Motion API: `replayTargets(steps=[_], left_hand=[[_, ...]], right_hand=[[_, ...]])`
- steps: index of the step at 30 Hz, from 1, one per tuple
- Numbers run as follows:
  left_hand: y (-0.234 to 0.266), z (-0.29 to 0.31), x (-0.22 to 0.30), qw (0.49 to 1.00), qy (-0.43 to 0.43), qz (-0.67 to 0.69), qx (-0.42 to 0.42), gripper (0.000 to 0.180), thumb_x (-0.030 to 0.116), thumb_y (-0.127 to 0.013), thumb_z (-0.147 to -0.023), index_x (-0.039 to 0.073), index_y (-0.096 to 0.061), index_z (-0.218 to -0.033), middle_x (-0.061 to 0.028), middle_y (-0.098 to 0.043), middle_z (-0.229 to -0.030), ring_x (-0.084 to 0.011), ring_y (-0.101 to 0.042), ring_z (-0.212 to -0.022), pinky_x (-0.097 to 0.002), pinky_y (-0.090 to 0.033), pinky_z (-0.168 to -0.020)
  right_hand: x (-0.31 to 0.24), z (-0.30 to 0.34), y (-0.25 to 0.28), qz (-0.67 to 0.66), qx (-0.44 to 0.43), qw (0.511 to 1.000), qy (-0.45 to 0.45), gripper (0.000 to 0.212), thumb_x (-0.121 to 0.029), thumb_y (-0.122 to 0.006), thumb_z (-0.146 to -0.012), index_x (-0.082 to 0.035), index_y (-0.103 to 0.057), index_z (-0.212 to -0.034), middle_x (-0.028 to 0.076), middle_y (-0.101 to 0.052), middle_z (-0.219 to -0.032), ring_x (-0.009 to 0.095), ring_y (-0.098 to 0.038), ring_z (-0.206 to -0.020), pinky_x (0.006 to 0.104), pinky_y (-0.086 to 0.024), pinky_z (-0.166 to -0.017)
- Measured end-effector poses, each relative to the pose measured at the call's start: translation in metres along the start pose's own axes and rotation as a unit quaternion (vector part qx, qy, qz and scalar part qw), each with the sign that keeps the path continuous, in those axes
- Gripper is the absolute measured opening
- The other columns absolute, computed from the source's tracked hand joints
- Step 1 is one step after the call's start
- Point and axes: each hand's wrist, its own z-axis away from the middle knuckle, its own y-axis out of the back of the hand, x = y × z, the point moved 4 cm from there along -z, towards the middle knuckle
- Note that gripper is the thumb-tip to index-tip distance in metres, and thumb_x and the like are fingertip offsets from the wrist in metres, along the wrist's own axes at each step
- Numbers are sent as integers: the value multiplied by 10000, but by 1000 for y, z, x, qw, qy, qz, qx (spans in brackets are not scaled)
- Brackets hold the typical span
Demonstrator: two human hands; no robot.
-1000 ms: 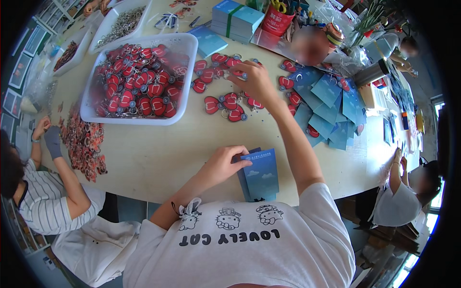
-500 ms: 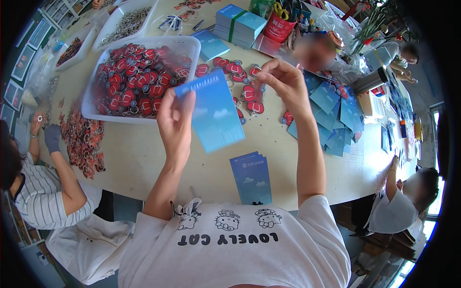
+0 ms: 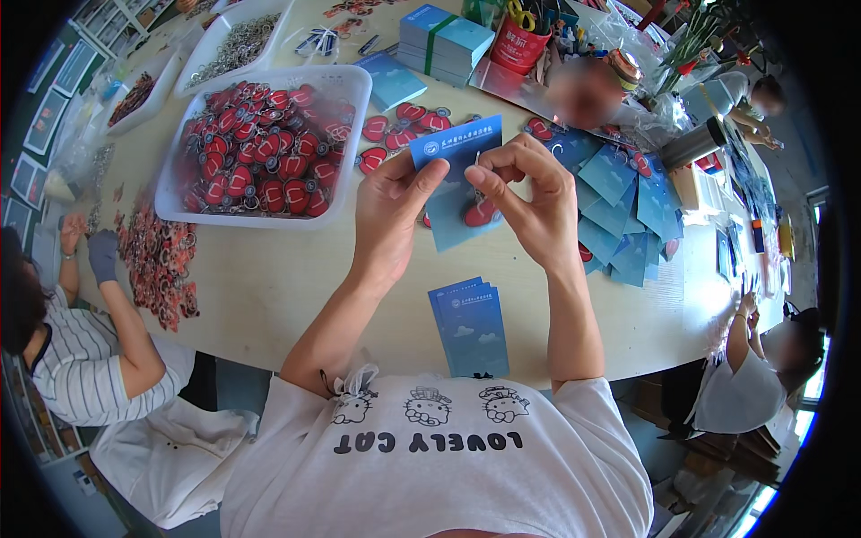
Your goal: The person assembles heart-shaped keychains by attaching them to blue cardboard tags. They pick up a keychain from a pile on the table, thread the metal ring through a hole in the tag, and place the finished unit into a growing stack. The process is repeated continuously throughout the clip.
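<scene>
A blue printed card (image 3: pixel 448 229) with white clouds stands upright in my left hand (image 3: pixel 387 215), the thumb pressed on its front at the left edge. At the card's right edge, my right hand (image 3: pixel 540 199) is closed in a pinch on the top end of a red keychain (image 3: pixel 480 212). The red charm hangs in front of the lower right part of the card. My fingertips partly hide how the keychain's top meets the card. Several red keychains (image 3: pixel 399 134) lie on the table just beyond my hands.
A white bin (image 3: pixel 350 161) heaped with red keychains stands at the left. Nearer me lie a few overlapping blue cards (image 3: pixel 471 327). Loose blue cards (image 3: pixel 623 215) spread at the right, and a banded card stack (image 3: pixel 444 40) sits at the back. Co-workers sit at both sides.
My left hand has brought the card up and to the right. The right hand has come down with the keychain, which now hangs in front of the card.
</scene>
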Motion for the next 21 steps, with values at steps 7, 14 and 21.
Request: replayTargets(steps=[7, 14, 21], left_hand=[[-3, 3, 4, 999, -45, -19, 12, 190, 157, -640, -919, 9, -635, -1038, -14, -636, -966, -50, -561, -876, -221, -441, -775], [-11, 11, 10, 997, -65, -20, -27, 190, 62, -640, -897, -1, -627, -1076, -42, -652, -1019, -85, -586, -959, -248, -440, -880], [-17, 14, 12, 997, -42, 65, -23, 214, 77, -634, -906, -10, -591, -1097, -37, -625, -1019, -91, -573, -969, -259, -439, -885]], right_hand=[[-10, 2, 0, 52, 29, 998, 35, 145, -120, -772, -761, -19, -670, -781, 27, -559, -681, 116, -508, -589, 261, -405, -572], [-14, 3, 3, 61, 38, 997, 34, 150, -103, -775, -751, -21, -657, -796, 24, -565, -698, 114, -515, -609, 259, -400, -568], [-12, 6, -13, -197, 100, 974, -48, 380, -87, -742, -814, -16, -500, -1099, 49, -632, -919, 119, -606, -843, 248, -490, -734]])
